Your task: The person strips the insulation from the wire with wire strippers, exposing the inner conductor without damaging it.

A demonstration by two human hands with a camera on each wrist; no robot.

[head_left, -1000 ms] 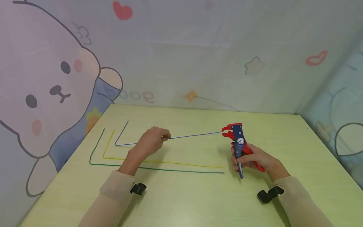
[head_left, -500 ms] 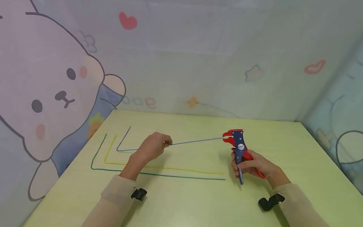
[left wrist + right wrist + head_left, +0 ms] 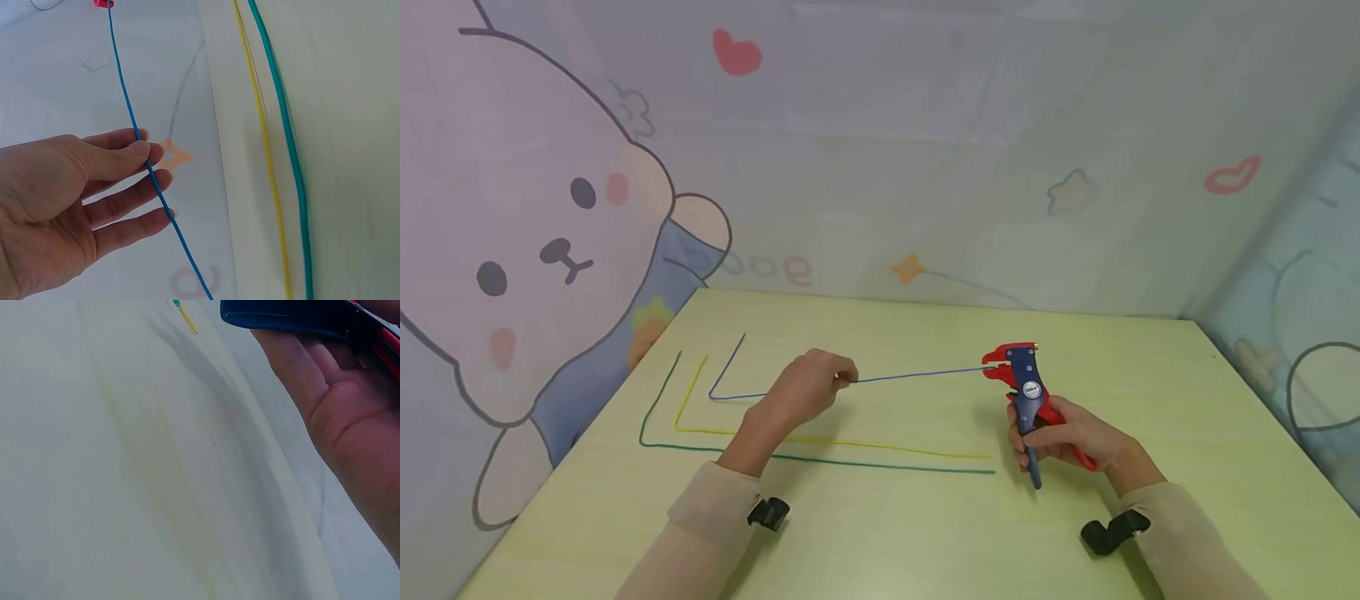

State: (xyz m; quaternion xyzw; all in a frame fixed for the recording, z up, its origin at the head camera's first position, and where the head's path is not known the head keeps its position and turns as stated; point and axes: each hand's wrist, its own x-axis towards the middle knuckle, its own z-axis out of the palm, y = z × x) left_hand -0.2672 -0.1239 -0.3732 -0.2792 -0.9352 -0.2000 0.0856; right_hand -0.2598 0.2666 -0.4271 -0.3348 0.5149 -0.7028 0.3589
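Note:
My left hand [image 3: 808, 387] pinches a blue wire [image 3: 917, 375] between thumb and forefinger. In the left wrist view the other fingers of this hand lie loosely along the blue wire [image 3: 128, 103]. The wire stretches rightward to a red and blue wire stripper [image 3: 1028, 387], its end between the red jaws. Curled around the tool's handles is my right hand [image 3: 1078, 433], holding it upright. In the right wrist view only part of the dark blue handle [image 3: 294, 315] and the palm show; the jaws are out of that view.
A yellow wire [image 3: 880, 447] and a green wire [image 3: 865, 465] lie on the pale table [image 3: 910, 533] in front of the blue one. Each is bent at the left. A printed cloth backdrop [image 3: 880, 167] stands behind the table.
The wire stripper has shifted slightly left, and the blue wire's end now sits a little deeper between its jaws. My left hand keeps its pinch. The head view tilted upward a little early on.

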